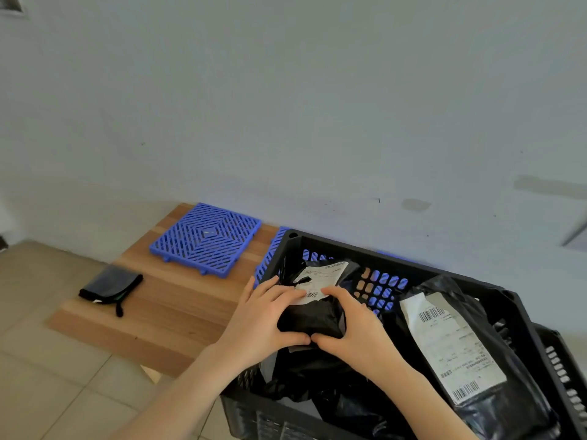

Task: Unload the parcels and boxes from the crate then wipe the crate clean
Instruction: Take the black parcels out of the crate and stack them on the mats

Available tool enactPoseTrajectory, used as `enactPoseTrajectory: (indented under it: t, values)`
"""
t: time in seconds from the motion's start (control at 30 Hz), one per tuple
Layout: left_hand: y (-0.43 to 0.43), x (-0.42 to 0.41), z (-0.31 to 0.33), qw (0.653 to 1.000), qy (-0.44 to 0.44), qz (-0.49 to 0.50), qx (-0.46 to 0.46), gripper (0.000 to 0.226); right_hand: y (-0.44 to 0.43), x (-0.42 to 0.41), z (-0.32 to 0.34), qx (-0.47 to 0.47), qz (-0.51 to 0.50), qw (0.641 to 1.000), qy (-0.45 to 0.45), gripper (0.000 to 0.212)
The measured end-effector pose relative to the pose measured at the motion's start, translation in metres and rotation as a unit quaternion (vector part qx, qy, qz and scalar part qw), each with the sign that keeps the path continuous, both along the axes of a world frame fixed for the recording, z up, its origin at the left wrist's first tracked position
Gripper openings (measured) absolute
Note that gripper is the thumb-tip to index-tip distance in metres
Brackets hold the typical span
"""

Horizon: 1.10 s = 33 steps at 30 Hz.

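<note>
A black slotted crate (409, 260) stands at the lower right, resting partly on a wooden board. Inside its left part sits a small black plastic parcel (313, 317) with a white shipping label. My left hand (263, 319) grips the parcel's left side and my right hand (349, 325) grips its right side, thumbs meeting at its near edge. A larger black parcel (495, 369) with a long white barcode label leans against the crate's right wall. More black bags (320, 392) fill the crate's bottom.
A blue plastic grid tile (206, 238) lies on the wooden board (165, 315) near the wall; a second blue tile (270, 255) is partly hidden under the crate. A folded dark cloth (111, 285) lies at the board's left end. Beige floor tiles surround it.
</note>
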<state>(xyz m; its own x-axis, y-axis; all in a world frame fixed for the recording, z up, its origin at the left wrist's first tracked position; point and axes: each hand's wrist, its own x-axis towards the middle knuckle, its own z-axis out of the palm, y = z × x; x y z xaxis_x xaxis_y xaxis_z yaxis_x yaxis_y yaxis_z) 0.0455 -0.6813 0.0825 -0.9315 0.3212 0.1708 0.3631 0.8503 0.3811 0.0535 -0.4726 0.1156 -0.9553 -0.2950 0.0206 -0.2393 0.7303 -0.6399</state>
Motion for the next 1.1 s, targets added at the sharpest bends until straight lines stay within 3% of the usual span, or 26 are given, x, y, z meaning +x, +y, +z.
enactPoseTrajectory:
  t: [0.2,0.4,0.53,0.9,1.1]
  values:
    - [-0.001,0.002,0.011,0.996,0.038,-0.028,0.082,0.091,-0.001,0.022,0.016,-0.049,-0.049,0.995,0.075,0.07]
    - [-0.025,-0.005,0.018,0.982,-0.007,-0.045,0.181,0.108,-0.033,0.042,0.03,-0.079,-0.097,0.985,0.123,0.07]
    - [-0.057,-0.007,0.026,0.969,0.005,-0.069,0.238,0.107,-0.07,0.053,0.04,-0.089,-0.125,0.976,0.152,0.069]
    - [-0.199,-0.016,0.027,0.958,0.035,-0.053,0.281,0.098,-0.218,0.036,0.043,-0.187,-0.094,0.974,0.081,0.069]
    - [-0.26,-0.048,0.01,0.965,0.045,-0.007,0.257,0.096,-0.286,-0.016,0.025,-0.289,-0.124,0.948,0.05,0.036]
